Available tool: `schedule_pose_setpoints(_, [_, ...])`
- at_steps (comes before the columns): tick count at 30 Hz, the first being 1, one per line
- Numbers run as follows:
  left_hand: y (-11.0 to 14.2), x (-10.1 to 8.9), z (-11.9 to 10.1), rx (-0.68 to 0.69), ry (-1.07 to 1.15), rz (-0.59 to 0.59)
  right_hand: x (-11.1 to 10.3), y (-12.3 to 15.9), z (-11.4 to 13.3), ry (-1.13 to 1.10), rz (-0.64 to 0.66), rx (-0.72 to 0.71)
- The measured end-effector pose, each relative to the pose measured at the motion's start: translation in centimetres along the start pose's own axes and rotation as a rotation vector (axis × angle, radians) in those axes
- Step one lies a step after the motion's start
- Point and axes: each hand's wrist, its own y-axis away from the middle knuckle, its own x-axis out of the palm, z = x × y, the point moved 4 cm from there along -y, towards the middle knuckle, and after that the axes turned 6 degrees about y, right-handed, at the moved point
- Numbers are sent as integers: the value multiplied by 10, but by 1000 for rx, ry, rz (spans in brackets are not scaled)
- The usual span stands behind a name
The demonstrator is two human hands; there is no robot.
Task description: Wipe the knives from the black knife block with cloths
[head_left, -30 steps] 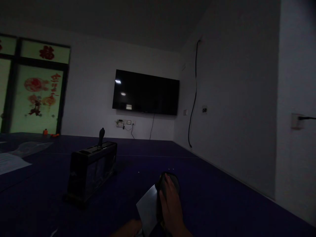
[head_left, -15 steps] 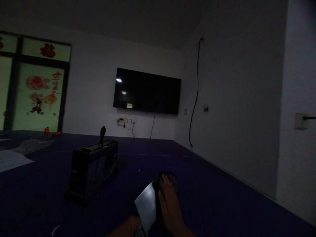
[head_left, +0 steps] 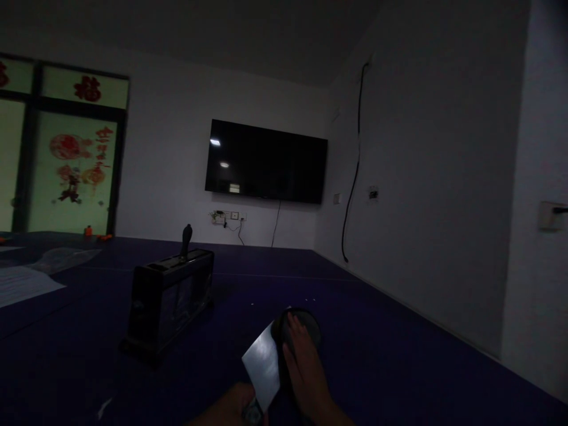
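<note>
My left hand (head_left: 239, 403) is closed around the dark handle of a cleaver (head_left: 262, 364) at the bottom centre. Its broad, shiny blade tilts up and to the right. My right hand (head_left: 307, 370) lies along a dark, rounded object (head_left: 313, 328), fingers close together over its top. The blade's right edge is right beside or against this object, but I cannot tell whether they touch. Its lower part is hidden by my hand and the dim light. Further left stands a black knife block (head_left: 175, 296) with one black handle (head_left: 186, 239) upright in its top.
The dark blue tabletop (head_left: 248, 284) bears small white scraps (head_left: 309, 299). A paper sheet (head_left: 26, 286) and a clear plastic bag (head_left: 66, 259) lie at left, with orange items (head_left: 89, 231) behind. A wall (head_left: 435, 207) borders the right; a television (head_left: 266, 163) hangs ahead.
The view has shifted slightly. Both hands, the cleaver and the dark rounded object stay in nearly the same positions relative to one another.
</note>
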Motion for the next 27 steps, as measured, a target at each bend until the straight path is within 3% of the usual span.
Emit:
schedule_pose_setpoints(13, [-13,-5,30,81,138,-121,3,1,6,0,68,-108])
schedule_pose_setpoints(23, [-11,-9,26,97,132,-198,5,5,-4,-11,4,97])
schedule_pose_setpoints(27, [-6,-6,25,83,144,-147,5,6,-5,22,-38,102])
